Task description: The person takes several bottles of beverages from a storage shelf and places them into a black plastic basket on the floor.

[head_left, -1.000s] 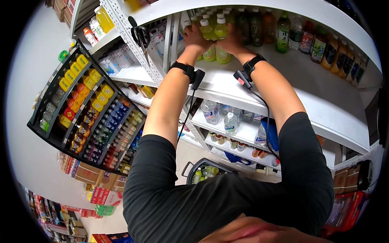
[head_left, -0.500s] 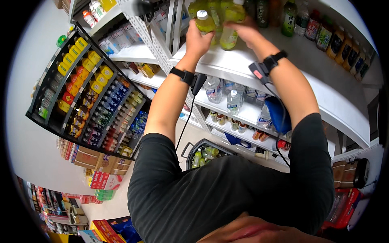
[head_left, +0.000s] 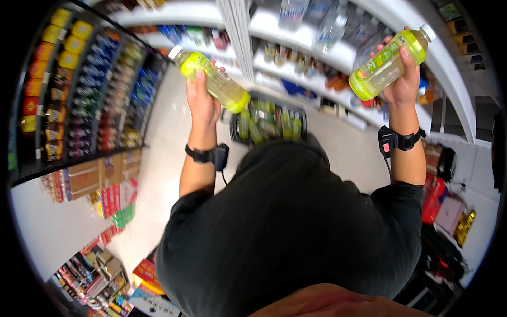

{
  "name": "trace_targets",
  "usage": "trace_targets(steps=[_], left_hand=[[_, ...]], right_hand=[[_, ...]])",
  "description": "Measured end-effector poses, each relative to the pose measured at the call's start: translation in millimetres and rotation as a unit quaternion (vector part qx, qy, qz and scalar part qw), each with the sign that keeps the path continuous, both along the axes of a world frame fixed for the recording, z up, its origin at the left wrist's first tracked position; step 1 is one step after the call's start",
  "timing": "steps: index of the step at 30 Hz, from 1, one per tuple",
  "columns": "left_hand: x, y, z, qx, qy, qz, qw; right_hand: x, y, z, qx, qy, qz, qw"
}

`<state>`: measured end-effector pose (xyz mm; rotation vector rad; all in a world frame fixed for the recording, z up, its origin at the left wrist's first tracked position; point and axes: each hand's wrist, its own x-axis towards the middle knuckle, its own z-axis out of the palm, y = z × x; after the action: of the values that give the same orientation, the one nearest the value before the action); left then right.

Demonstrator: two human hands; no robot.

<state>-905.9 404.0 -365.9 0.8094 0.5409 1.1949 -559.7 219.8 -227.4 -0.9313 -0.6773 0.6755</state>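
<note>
In my left hand (head_left: 199,103) is a plastic drink bottle (head_left: 224,89) with pale yellow-green liquid, a bright green label and a white cap. It tilts, cap toward the upper left, with my fingers wrapped round it. A matching bottle (head_left: 383,67) is gripped in my right hand (head_left: 405,87), its white cap toward the upper right. Both bottles are in the air, apart from the shelves. Between my arms, on the floor in front of me, a dark basket (head_left: 304,120) holds several similar green bottles (head_left: 259,116).
A white shelf unit (head_left: 264,24) ahead bears clear water bottles (head_left: 331,31) and small cans. On the left stands a black sloped rack (head_left: 79,153) packed with drinks, with cardboard boxes (head_left: 84,177) beside it. A red item (head_left: 433,195) lies at right.
Both hands have drawn back from the shelf top, each bringing a green drink bottle, and spread apart. The view has tilted down, showing more of the basket.
</note>
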Motion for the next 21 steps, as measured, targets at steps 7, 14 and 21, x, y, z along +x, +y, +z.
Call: trace_targets(steps=[7, 14, 21], left_hand=[[-90.4, -79.0, -254.6, -0.534, 0.114, -0.076, 0.835], [-73.8, -145.7, -397.2, -0.558, 0.266, -0.177, 0.766], [-22.2, -135.9, -519.8, -0.581, 0.432, -0.157, 0.671]], right_hand=[[-61.5, -91.6, -190.6, -0.404, 0.248, -0.019, 0.88], [-119.2, -207.6, -303.0, -0.524, 0.447, 0.073, 0.721], [-128.2, -244.2, -376.0, -0.679, 0.383, 0.168, 0.603]])
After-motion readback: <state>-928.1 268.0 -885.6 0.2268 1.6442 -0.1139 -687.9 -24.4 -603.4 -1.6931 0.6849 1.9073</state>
